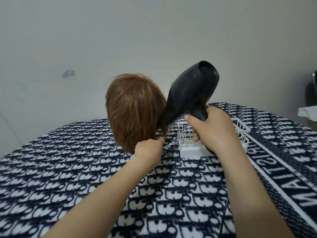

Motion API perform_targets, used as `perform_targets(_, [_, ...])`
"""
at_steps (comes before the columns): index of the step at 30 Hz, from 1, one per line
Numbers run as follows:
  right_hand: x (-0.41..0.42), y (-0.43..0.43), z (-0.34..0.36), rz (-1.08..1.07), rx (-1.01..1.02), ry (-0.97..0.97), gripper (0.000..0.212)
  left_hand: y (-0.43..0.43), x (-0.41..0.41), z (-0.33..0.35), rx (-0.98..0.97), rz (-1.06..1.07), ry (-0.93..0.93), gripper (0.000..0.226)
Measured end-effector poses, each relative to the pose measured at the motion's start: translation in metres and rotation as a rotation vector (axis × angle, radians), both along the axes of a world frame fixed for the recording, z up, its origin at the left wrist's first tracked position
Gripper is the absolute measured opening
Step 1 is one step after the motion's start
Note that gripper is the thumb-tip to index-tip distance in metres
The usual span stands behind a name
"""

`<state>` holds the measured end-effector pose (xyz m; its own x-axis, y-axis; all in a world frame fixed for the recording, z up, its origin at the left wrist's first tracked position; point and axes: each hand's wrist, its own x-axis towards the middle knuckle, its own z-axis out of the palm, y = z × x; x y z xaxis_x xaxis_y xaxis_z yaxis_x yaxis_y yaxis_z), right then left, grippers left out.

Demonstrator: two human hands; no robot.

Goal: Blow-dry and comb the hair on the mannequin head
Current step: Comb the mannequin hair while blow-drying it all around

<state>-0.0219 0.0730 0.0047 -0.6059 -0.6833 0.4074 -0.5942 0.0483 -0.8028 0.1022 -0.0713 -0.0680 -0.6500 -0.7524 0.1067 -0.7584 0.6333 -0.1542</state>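
Beside ginger mannequin hair point(133, 107), right hand point(210, 128) gripped black plastic hairdryer point(190, 90), left hand point(148, 149) pinched pale comb point(169, 144); I wanted airflow trailing it.

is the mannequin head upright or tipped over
Upright: the mannequin head stands crown up on the patterned blanket, not lying on its side.

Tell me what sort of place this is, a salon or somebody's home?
Most likely a room at home, not a salon: the mannequin head stands on a surface draped in a patterned blanket, against a plain bare wall, with a small white plastic basket beside it.
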Motion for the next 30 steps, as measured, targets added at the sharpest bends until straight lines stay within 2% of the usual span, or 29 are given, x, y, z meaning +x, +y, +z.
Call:
perform_targets(3, [0.000,0.000,0.000,0.014,0.002,-0.014,0.027,0.011,0.008,0.007,-0.017,0.005,0.081,0.023])
perform_targets(7, [0.003,-0.002,0.001,0.005,-0.053,-0.038,0.026,0.028,0.030,0.017,-0.028,-0.001,0.257,0.011])
perform_targets(15, [0.023,0.001,0.007,0.027,-0.263,-0.105,0.023,0.044,0.064,0.039,-0.002,-0.010,0.778,0.012])
perform_targets(19, [0.040,0.002,0.008,0.063,-0.351,-0.103,0.021,0.045,0.077,0.037,0.050,0.007,0.970,0.014])
perform_targets(25, [0.064,-0.006,0.005,0.111,-0.344,-0.087,0.017,0.028,0.100,0.035,0.093,0.108,1.312,0.018])
perform_targets(27, [0.073,-0.013,0.007,0.118,-0.314,-0.042,0.018,0.021,0.104,0.037,0.187,0.168,1.474,0.015])
perform_targets(30, [0.089,-0.026,0.016,0.145,-0.275,0.021,0.019,0.008,0.109,0.042,0.551,0.223,1.715,0.006])
